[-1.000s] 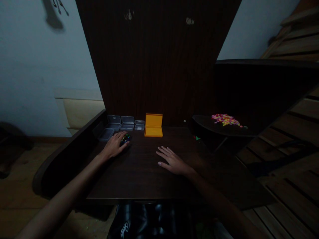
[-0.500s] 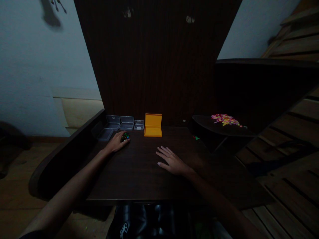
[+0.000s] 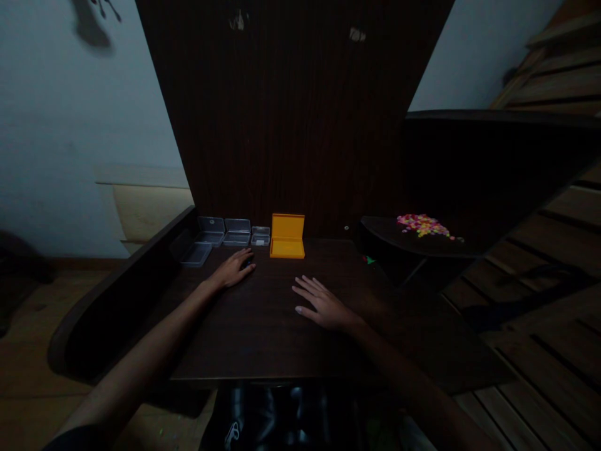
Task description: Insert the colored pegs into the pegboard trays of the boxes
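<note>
My left hand point(image 3: 233, 269) rests low on the dark desk, curled with its thumb apart from the fingers, cupped around small dark shiny pieces point(image 3: 247, 262). Most of these pieces are hidden under the hand; only a bluish glint shows. To the right, my right hand point(image 3: 325, 305) lies flat with its fingers spread and holds nothing. Beyond and between the hands stands a yellow box point(image 3: 287, 248) with its lid raised. Left of it are clear plastic boxes, a small one point(image 3: 260, 237) and two larger ones point(image 3: 237, 233) point(image 3: 211, 232), lids up.
A clear tray or lid point(image 3: 196, 255) lies by the desk's raised left side. On a low shelf at the right is a heap of pink and yellow pieces point(image 3: 424, 225). Below its edge sits a small green and red item point(image 3: 369, 259). A tall dark panel point(image 3: 300, 125) closes the back.
My left hand has slid right across the desk, and the shiny multicoloured pieces beside its fingers are now mostly covered. My right hand stays in place. The view has shifted slightly.
</note>
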